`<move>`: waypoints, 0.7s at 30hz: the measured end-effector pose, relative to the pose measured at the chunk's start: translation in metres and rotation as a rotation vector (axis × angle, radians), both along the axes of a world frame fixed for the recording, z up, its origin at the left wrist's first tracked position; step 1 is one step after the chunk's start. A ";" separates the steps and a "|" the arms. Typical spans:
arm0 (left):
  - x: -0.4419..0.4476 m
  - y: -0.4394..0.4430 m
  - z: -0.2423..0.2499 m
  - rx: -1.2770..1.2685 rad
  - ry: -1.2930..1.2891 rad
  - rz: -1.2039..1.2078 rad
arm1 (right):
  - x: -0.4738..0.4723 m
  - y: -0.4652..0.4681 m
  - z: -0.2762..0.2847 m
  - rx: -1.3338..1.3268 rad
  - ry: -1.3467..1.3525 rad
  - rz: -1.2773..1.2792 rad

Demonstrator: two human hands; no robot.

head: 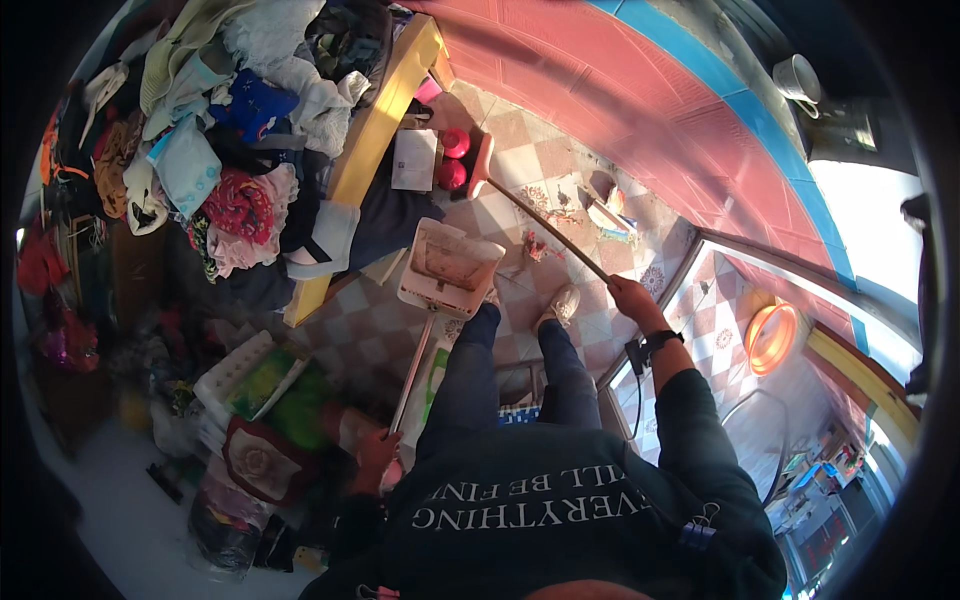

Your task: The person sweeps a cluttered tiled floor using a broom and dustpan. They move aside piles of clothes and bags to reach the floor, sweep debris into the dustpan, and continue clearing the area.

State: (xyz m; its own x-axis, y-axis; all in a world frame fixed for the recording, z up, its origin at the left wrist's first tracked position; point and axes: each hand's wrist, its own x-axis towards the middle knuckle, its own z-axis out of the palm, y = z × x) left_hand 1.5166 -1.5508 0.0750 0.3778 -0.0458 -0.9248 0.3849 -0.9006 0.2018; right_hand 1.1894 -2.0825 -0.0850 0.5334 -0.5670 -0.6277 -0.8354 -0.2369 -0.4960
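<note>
My right hand grips the end of a long broom handle. The red-pink broom head rests at the floor beside two round red objects and a white box. In my left hand is the long handle of a dustpan, whose pan is pale, dirt-stained and close to my left foot. Red scraps lie on the tiled floor between the dustpan and the broom handle. Farther right on the floor is a small pile with a box-like item.
A wooden bed frame heaped with clothes stands at the left. Bags and a white basket crowd the lower left. A pink wall runs along the top right, and beyond a doorway sits an orange basin.
</note>
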 end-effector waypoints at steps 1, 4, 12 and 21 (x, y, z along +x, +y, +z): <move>-0.008 0.009 -0.006 0.050 0.037 0.073 | -0.005 -0.003 0.007 0.026 0.032 0.000; -0.016 0.014 -0.032 0.031 0.091 0.091 | -0.031 -0.004 0.046 0.012 0.127 0.020; -0.011 -0.024 -0.081 -0.107 -0.002 -0.263 | -0.020 0.001 0.154 -0.241 0.282 0.020; 0.021 -0.052 -0.074 -0.067 0.404 0.107 | 0.147 -0.090 0.017 -0.519 0.122 0.284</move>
